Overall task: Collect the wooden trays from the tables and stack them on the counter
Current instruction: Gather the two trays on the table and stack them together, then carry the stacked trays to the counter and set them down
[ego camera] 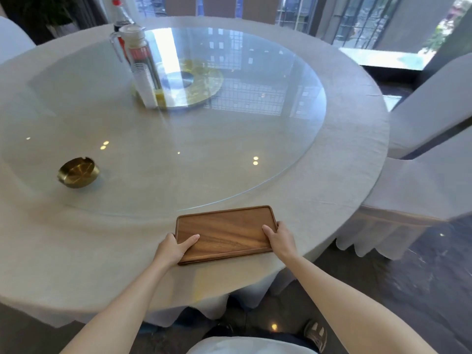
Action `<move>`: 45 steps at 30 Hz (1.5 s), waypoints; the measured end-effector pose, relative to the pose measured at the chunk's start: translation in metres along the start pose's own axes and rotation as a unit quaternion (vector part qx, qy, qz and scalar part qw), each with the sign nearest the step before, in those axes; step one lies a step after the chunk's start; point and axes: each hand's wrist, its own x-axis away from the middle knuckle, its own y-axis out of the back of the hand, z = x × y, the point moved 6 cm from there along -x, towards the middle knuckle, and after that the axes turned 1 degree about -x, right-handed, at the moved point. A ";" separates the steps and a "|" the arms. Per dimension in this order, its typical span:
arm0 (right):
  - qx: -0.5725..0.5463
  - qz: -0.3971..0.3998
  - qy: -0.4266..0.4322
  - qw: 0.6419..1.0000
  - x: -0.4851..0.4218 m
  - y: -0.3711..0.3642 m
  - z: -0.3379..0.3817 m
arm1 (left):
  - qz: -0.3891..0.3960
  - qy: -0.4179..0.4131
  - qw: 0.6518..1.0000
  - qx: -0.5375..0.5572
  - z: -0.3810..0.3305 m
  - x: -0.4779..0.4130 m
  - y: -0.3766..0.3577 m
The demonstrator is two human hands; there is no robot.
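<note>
Wooden tray (226, 233): warm mid-brown, darker streaked grain seen running lengthwise. Tabletop (344, 139): covered in plain off-white, faintly beige cloth. Glass turntable (229, 149): clear, greyish window-grid reflections and small yellow-white light spots noted. Turntable hub (194, 83): gold ring with silver centre. Ashtray (78, 172): shiny brass-gold. Pitcher (140, 65): clear, white lid, red band, yellowish at base. Bottle (120, 14): dark contents, red cap. Chair covers (431, 116): plain white. Floor (408, 290): dark grey-brown, mottled. Shoe (315, 333): grey-brown, striped.
</note>
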 end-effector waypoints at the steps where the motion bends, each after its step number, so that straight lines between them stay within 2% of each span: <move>1: -0.013 -0.014 -0.006 1.000 0.000 0.013 -0.003 | 0.007 -0.013 1.000 -0.002 -0.015 -0.001 -0.006; 10: -0.112 -0.190 -0.017 0.975 0.007 0.188 -0.057 | 0.098 -0.163 0.981 -0.024 -0.204 0.018 -0.114; 22: -0.152 -0.393 -0.071 0.904 0.043 0.484 -0.193 | 0.198 -0.326 0.919 -0.098 -0.464 0.134 -0.354; 34: -0.180 -0.510 -0.120 0.833 0.080 0.689 -0.331 | 0.268 -0.392 0.871 -0.125 -0.624 0.255 -0.572; 40: -0.179 -0.535 -0.152 0.812 0.055 0.788 -0.405 | 0.283 -0.416 0.852 -0.144 -0.704 0.283 -0.692; 45: -0.177 -0.550 -0.156 0.801 0.016 0.909 -0.463 | 0.291 -0.439 0.839 -0.136 -0.793 0.305 -0.810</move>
